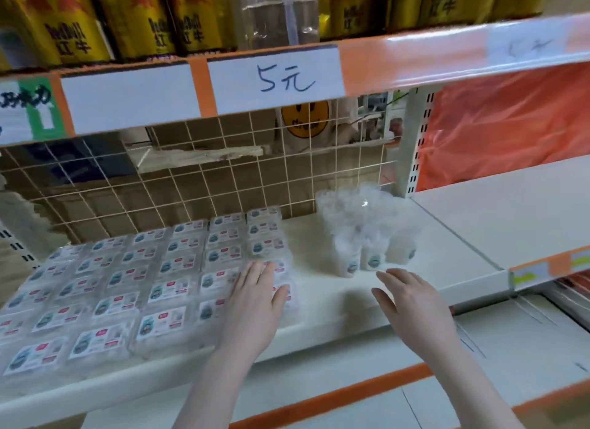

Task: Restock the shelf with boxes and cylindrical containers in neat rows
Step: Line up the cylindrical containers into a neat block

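Both hands empty, fingers spread: left hand rests flat on the nearest boxes, right hand hovers over bare shelf. Just beyond the right fingers stand upright cylindrical containers, clustered loosely, nothing between. Wire grid behind.

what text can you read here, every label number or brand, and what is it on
"5元": handwritten on the white price tag on the upper shelf edge.
"Red Bull" and "红牛": on the gold cans on the top shelf.
Dark handwriting on the green and white tag at far left: too blurred to read.
Labels on the flat boxes: too small and blurred.
Labels on the round containers: too blurred.
Scribble on the far right tag: unreadable.
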Available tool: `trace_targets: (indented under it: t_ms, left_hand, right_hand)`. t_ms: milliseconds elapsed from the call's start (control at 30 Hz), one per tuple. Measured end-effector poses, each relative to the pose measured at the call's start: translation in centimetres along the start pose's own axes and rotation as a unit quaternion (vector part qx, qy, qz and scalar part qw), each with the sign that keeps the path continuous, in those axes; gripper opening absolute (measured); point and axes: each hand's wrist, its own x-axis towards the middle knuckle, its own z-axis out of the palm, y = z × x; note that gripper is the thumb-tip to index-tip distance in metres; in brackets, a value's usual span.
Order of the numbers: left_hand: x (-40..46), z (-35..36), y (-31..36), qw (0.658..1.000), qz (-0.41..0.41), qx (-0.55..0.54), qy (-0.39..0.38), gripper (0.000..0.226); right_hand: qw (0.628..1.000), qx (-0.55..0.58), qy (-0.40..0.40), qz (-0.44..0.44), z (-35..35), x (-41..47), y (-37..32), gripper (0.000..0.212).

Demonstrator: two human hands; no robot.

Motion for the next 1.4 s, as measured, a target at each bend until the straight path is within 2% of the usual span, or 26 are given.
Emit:
trace_targets:
  t_ms: [200,433,533,733,1400]
  left_hand:
    - [3.1,3.0,6.8,1.0,0.004,-0.001,0.023,0.063]
    - [5.5,6.0,12.1,0.999,-0.018,-0.038,0.029,0.067]
    - [6.0,6.4,13.1,0.998,-0.034,-0.041,0.034,0.065]
    - [6.6,7.4,13.7,0.997,-0.042,-0.056,0.04,0.063]
    - [7.9,7.9,12.9,0.993,-0.003,-0.009,0.115,0.055]
  right_hand:
    - [0.999,0.021,0.038,0.016,-0.4,1.7,9.0,0.028]
    - [0.996,0.062,0.047,-0.05,0.2,5.6,16.0,0.047]
    - [0.99,0.102,0.03,-0.095,1.2,6.9,16.3,0.048]
    - [0.984,0.132,0.026,-0.118,2.6,8.2,15.2,0.043]
    - [0.986,0.123,0.041,-0.105,3.4,8.5,13.9,0.04]
